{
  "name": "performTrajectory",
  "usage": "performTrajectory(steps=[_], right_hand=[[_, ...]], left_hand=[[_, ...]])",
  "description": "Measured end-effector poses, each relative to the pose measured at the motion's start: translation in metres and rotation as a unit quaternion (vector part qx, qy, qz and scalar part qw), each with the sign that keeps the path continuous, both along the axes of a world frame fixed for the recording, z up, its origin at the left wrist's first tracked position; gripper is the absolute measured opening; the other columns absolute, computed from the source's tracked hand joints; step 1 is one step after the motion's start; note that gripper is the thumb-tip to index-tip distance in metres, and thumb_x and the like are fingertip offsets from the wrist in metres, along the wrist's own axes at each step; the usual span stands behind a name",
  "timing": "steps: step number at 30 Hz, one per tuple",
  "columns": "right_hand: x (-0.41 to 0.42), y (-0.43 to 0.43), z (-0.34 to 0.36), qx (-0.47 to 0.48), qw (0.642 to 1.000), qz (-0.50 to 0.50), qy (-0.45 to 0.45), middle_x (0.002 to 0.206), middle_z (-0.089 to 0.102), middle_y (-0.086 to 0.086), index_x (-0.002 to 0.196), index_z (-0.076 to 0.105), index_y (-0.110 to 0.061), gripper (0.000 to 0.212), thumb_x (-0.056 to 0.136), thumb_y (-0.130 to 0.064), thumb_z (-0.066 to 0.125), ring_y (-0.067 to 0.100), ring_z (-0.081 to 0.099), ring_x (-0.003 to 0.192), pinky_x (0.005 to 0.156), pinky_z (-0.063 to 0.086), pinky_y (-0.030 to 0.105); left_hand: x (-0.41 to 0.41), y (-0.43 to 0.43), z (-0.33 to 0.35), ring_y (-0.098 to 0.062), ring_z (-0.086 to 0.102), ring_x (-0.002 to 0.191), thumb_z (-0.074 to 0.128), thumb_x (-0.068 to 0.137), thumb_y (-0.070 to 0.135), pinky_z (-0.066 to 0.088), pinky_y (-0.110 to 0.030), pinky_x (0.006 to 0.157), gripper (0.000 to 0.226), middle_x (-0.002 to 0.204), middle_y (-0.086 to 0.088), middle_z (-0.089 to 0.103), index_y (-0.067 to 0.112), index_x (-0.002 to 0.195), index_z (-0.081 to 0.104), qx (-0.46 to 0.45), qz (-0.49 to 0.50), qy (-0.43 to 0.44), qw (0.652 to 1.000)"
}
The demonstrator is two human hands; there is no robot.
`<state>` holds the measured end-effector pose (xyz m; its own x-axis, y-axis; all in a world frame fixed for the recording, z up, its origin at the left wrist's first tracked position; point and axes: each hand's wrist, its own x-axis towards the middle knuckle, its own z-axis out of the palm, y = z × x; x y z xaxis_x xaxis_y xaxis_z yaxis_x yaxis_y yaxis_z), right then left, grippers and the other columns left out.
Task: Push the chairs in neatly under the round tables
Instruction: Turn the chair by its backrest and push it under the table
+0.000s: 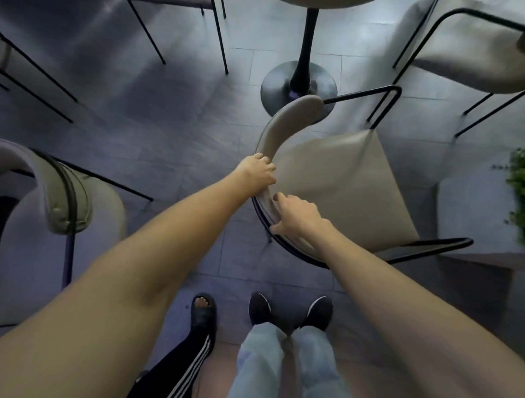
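Our left hand point(257, 173) curls its fingers over the top edge of the chair point(338, 181) backrest and grips it. Our right hand point(298, 217) holds the same backrest just nearer to us, thumb on the outer face, fingers wrapped onto the inner face. The chair stands on the tiled floor point(170, 136) with its beige seat angled to the right. The far tip of its backrest overlaps the black pedestal base point(284, 85) in view. Only a sliver of the round worktop point(326, 2) shows at the top edge, so we cannot tell how far under it the chair sits. A second chair point(56, 204) stands at left and a third chair point(468, 51) at upper right. Another person's sandalled foot point(203, 309) is beside our dark shoes point(260, 308). A green plant point(517, 181) sits at the right edge.
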<state>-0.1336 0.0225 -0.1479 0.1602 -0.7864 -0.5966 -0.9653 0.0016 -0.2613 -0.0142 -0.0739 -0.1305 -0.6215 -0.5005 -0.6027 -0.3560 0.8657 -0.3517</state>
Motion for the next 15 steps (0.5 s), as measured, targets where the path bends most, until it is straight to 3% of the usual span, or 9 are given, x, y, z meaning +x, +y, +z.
performTrajectory(steps=[5, 9, 15], right_hand=[[0.005, -0.003, -0.008, 0.004, 0.999, 0.023, -0.029, 0.118, 0.063, 0.007, 0.134, 0.041, -0.016, 0.068, 0.076, -0.031, 0.075, 0.036, 0.063, 0.103, 0.070, 0.041, 0.036], [0.003, -0.004, -0.010, -0.003, 0.999, 0.044, -0.030, 0.111, 0.065, 0.005, 0.129, 0.044, -0.017, 0.065, 0.074, -0.032, 0.075, 0.030, 0.061, 0.087, 0.066, 0.042, 0.036], [-0.005, -0.004, -0.014, -0.016, 0.998, 0.057, -0.034, 0.109, 0.063, 0.002, 0.121, 0.045, -0.020, 0.059, 0.072, -0.034, 0.075, 0.030, 0.060, 0.085, 0.064, 0.040, 0.035]], left_hand=[[0.007, -0.007, -0.017, -0.025, 0.048, 0.123, 0.061, 0.093, 0.029, 0.035, -0.038, 0.109, 0.034, 0.132, -0.002, 0.055, 0.029, 0.127, 0.061, 0.007, -0.019, 0.061, 0.998], [0.016, -0.009, -0.025, -0.023, 0.048, 0.119, 0.067, 0.086, 0.033, 0.034, -0.037, 0.108, 0.034, 0.124, -0.001, 0.056, 0.030, 0.119, 0.064, 0.001, -0.030, 0.110, 0.993], [0.020, -0.008, -0.031, -0.026, 0.044, 0.122, 0.068, 0.080, 0.038, 0.030, -0.038, 0.111, 0.041, 0.124, -0.004, 0.052, 0.030, 0.120, 0.062, -0.020, -0.022, 0.130, 0.991]])
